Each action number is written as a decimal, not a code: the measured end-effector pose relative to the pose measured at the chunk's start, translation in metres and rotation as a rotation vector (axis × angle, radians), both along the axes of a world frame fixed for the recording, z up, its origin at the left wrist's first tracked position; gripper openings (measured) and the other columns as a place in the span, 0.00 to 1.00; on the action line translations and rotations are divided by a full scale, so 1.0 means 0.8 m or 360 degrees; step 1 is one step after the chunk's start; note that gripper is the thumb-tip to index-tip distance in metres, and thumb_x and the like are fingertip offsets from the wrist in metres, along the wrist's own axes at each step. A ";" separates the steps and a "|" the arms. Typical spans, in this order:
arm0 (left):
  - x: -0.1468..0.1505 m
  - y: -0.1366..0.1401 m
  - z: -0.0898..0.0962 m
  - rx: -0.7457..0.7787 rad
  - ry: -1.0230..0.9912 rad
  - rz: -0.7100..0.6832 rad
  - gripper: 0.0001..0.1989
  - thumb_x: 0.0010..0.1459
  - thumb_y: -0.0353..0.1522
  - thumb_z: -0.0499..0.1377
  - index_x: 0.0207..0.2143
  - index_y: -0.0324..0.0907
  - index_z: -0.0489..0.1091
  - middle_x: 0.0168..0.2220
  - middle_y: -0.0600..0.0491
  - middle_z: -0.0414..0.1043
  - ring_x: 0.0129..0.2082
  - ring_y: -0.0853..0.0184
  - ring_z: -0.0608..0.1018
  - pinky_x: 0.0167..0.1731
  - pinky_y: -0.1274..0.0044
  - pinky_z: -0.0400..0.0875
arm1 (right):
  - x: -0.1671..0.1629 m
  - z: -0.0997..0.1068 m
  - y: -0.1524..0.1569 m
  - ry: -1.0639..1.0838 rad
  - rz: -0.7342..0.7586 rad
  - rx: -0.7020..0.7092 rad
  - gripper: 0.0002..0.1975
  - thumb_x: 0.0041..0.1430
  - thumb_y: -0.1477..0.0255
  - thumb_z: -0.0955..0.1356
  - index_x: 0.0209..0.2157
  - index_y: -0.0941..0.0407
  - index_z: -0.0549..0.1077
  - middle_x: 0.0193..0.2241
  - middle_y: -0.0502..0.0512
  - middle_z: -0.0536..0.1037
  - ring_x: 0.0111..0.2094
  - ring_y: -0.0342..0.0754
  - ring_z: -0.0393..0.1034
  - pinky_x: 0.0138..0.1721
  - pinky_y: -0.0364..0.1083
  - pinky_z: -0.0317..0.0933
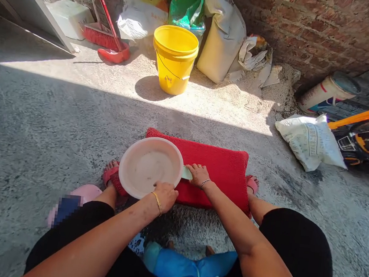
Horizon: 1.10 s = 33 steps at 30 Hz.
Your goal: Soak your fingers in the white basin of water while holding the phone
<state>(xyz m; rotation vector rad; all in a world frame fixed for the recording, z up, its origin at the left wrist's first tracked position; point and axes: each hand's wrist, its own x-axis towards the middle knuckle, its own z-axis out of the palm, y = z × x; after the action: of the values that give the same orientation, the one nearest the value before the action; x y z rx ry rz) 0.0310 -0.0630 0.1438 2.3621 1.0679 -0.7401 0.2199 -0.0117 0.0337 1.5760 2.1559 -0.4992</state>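
My left hand (166, 196) is closed on the near right rim of a round, pale pink basin (125, 172). The basin is tilted slightly, and a few dark specks show inside it. Under the fingers of my right hand (199, 175) is a pale green flat piece (186, 172), held against the basin's right side. I cannot tell what kind of thing it is. Beneath both hands lies a folded red cloth or mat (221, 168), partly covered by the basin and my forearms. What supports it is mostly hidden.
A yellow bucket (174, 63) stands ahead in sunlight. Behind it are a full sack (220, 37), spilled grain-like material and a red broom (98, 34) with a dustpan (114, 54). A white bag (311, 140) and an orange-black machine (367, 138) are at right. Wet floor shows below the cloth.
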 end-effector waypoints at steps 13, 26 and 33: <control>-0.015 0.004 0.008 0.0017 0.0008 0.0082 0.21 0.62 0.23 0.43 0.49 0.37 0.73 0.48 0.36 0.73 0.50 0.49 0.74 0.47 0.53 0.66 | 0.122 0.021 -0.021 -0.0439 -0.0467 0.0157 0.35 0.57 0.66 0.65 0.66 0.46 0.54 0.53 0.62 0.68 0.49 0.57 0.65 0.44 0.51 0.56; 0.004 0.016 -0.008 0.0055 0.0001 -0.0046 0.18 0.62 0.25 0.46 0.47 0.37 0.73 0.47 0.39 0.74 0.48 0.51 0.75 0.47 0.57 0.66 | 0.137 -0.008 -0.033 -0.0156 -0.0470 0.0043 0.39 0.57 0.66 0.66 0.67 0.41 0.48 0.54 0.59 0.66 0.52 0.54 0.63 0.50 0.51 0.52; -0.006 0.028 -0.009 0.0055 -0.0024 0.0016 0.16 0.62 0.27 0.50 0.47 0.37 0.73 0.47 0.37 0.74 0.48 0.51 0.76 0.45 0.58 0.68 | 0.258 0.033 -0.067 -0.0558 -0.1248 0.0157 0.29 0.60 0.59 0.64 0.61 0.52 0.62 0.51 0.66 0.68 0.49 0.58 0.67 0.46 0.52 0.58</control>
<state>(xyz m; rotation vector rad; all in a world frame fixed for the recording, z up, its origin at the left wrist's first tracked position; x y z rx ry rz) 0.0262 -0.0409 0.1367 2.3859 1.0940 -0.7043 0.4264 -0.0651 0.0604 2.3420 1.2714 -0.3022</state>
